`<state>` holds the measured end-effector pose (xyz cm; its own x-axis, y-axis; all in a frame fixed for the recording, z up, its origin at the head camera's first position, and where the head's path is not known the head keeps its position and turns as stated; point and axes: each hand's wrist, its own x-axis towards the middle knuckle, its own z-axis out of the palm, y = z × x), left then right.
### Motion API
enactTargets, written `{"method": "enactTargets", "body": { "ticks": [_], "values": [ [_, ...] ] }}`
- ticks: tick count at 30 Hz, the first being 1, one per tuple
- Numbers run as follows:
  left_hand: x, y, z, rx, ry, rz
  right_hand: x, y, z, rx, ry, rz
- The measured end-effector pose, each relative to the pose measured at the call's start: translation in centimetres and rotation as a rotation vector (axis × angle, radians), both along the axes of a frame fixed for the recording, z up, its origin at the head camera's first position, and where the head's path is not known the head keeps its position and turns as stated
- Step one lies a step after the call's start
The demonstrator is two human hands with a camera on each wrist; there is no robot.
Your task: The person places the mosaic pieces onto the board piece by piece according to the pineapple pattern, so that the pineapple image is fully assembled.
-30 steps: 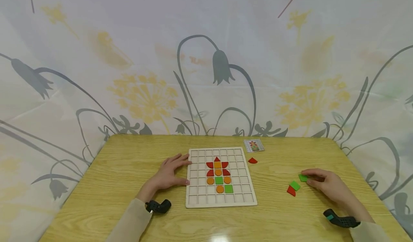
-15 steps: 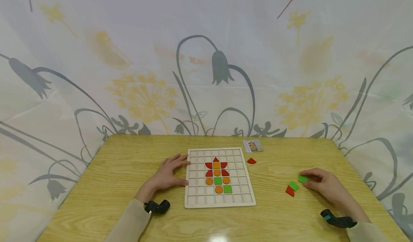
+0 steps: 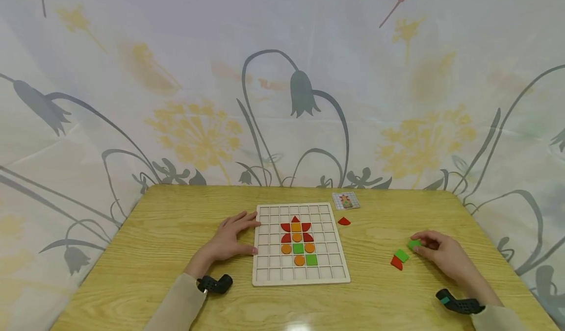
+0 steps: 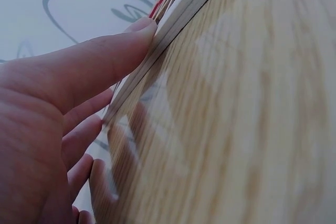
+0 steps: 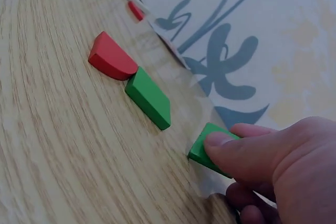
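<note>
My right hand (image 3: 443, 253) pinches a green tile (image 5: 198, 148) between thumb and fingers, low over the table at the right. Beside it lie a second green tile (image 5: 148, 99) and a red quarter-round tile (image 5: 111, 56), whose corners touch or nearly touch. My left hand (image 3: 230, 237) rests against the left edge of a pale gridded board (image 3: 273, 273), fingers spread and thumb on the rim. On that board, red, orange and green pieces form a flower-like figure, with a green square (image 3: 311, 260) at its lower right.
A small picture card (image 3: 346, 201) showing a similar figure lies beyond the board's upper right corner. Just below it is another red tile (image 3: 344, 221). The wooden table (image 3: 176, 198) ends at a flower-printed curtain (image 3: 198, 76).
My right thumb and fingers have closed in on the green tile, and the thumb covers more of it. The left hand stays at the board's edge.
</note>
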<state>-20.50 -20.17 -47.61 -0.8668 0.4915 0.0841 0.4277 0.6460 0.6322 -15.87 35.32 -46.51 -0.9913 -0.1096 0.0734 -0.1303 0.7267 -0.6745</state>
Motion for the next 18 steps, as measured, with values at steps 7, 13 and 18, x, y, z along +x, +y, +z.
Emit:
{"method": "enactTargets", "body": {
  "ticks": [7,13,18],
  "values": [
    [0.0,0.0,0.1,0.003,-0.005,0.003,-0.2,-0.8,0.5,-0.048,0.055,-0.065],
    [0.1,0.0,0.1,0.003,-0.005,0.003,-0.2,-3.2,1.1,-0.079,0.195,-0.051],
    [0.0,-0.1,0.0,0.007,0.002,-0.004,-0.2,-6.2,1.1,-0.178,0.187,0.043]
  ]
}}
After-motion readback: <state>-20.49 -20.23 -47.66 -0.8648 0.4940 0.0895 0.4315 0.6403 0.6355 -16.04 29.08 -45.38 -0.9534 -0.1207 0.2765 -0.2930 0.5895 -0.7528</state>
